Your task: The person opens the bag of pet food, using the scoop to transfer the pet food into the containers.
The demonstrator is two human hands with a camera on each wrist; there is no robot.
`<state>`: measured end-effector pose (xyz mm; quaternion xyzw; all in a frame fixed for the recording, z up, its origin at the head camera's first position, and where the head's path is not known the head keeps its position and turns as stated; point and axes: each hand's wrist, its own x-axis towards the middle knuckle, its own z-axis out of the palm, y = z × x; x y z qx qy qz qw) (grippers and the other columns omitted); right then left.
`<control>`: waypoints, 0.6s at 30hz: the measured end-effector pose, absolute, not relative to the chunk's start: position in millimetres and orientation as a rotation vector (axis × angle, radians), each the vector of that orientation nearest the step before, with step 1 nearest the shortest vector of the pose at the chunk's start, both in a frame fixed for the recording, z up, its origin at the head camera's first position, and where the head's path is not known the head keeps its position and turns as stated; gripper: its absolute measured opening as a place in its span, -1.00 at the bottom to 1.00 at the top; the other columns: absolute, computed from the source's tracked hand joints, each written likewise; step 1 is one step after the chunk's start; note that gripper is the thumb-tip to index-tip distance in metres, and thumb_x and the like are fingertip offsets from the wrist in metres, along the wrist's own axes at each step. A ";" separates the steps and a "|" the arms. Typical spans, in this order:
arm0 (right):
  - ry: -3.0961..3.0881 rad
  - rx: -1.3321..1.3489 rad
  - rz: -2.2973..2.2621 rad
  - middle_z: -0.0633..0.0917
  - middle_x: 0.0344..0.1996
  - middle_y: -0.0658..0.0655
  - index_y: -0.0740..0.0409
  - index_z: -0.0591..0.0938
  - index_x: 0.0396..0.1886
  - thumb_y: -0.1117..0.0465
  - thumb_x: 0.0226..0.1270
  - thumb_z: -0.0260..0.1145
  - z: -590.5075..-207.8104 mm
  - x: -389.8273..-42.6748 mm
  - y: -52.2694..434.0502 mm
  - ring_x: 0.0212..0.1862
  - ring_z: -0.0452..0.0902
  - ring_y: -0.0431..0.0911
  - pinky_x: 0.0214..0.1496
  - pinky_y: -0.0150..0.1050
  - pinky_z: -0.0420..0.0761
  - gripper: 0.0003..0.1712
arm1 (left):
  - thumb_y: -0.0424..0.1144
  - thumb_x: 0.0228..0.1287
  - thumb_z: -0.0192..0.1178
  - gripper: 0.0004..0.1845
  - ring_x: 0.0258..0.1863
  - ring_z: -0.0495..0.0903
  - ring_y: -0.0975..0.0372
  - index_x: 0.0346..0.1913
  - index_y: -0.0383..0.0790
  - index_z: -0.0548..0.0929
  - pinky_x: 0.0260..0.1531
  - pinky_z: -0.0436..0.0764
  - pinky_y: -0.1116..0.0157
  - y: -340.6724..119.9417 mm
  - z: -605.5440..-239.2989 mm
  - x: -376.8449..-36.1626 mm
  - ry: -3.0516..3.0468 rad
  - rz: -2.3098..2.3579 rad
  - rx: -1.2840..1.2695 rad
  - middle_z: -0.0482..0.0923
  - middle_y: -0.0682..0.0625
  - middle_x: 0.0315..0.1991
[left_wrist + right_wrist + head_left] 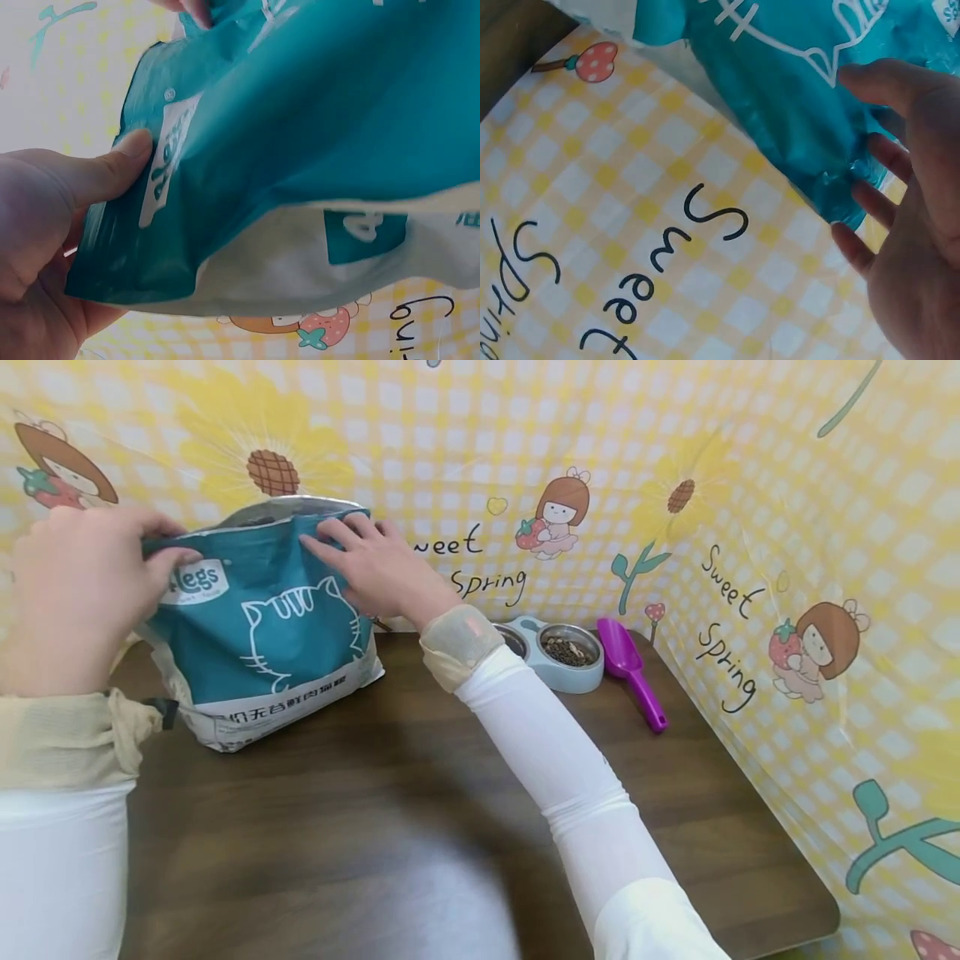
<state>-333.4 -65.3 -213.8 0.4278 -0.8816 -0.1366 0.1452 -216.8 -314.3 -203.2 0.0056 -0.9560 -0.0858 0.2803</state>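
Observation:
A teal and white cat food bag (292, 610) with a cat outline stands on the table, its silvery mouth gaping at the top. At the upper left corner my left hand (93, 585) pinches the bag's edge; the left wrist view shows the thumb on the front by the white label (169, 161) and fingers behind. My right hand (378, 564) is at the upper right corner. There, in the right wrist view, its loosely bent fingers (889, 161) touch the bag's edge, and the thumb lies against the front. The bag's contents are mostly hidden.
Right of the bag stands a pale blue double bowl (577, 681) with brown kibble in its right dish; my right forearm partly covers the left dish. A purple scoop (633, 672) lies beside it on the dark wooden table (360, 827). A yellow checked backdrop (465, 460) encloses the back and right.

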 end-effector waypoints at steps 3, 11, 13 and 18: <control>-2.467 1.213 -0.333 0.23 0.70 0.04 -0.18 0.16 0.79 -0.01 0.73 0.10 -211.1 -342.9 -67.3 0.70 0.13 0.03 0.75 -0.02 0.28 -0.25 | -0.24 0.51 0.37 -0.66 -0.27 0.55 -0.51 0.12 -0.49 0.70 -0.48 0.46 -0.27 -322.5 -202.4 -221.9 -2.562 -0.237 -0.026 0.68 -0.61 -0.09; -2.509 1.207 -0.097 0.22 0.75 0.03 0.00 0.06 0.80 -0.22 0.58 0.33 -193.9 -370.9 -66.8 0.77 0.12 -0.08 0.85 -0.22 0.11 0.03 | -0.25 0.55 0.31 -0.61 -0.12 0.59 -0.51 0.23 -0.50 0.65 -0.28 0.59 -0.42 -323.7 -200.1 -221.4 -2.645 -0.283 -0.029 0.63 -0.64 0.05; -2.547 1.288 -0.024 0.34 0.69 -0.01 0.01 0.15 0.76 -0.17 0.55 0.37 -188.6 -376.3 -67.6 0.72 0.21 -0.15 0.80 -0.35 0.13 -0.01 | -0.26 0.54 0.32 -0.62 -0.11 0.58 -0.51 0.21 -0.51 0.65 -0.22 0.59 -0.45 -322.7 -199.9 -219.9 -2.634 -0.280 -0.034 0.64 -0.64 0.04; -2.584 1.412 0.124 0.61 0.43 -0.01 0.06 0.44 0.51 -0.03 0.50 0.46 -180.1 -383.4 -70.6 0.50 0.48 -0.17 0.60 -0.48 0.36 -0.29 | -0.23 0.54 0.31 -0.63 -0.08 0.59 -0.50 0.21 -0.44 0.67 -0.32 0.56 -0.43 -323.5 -198.5 -217.8 -2.667 -0.289 -0.025 0.66 -0.60 0.06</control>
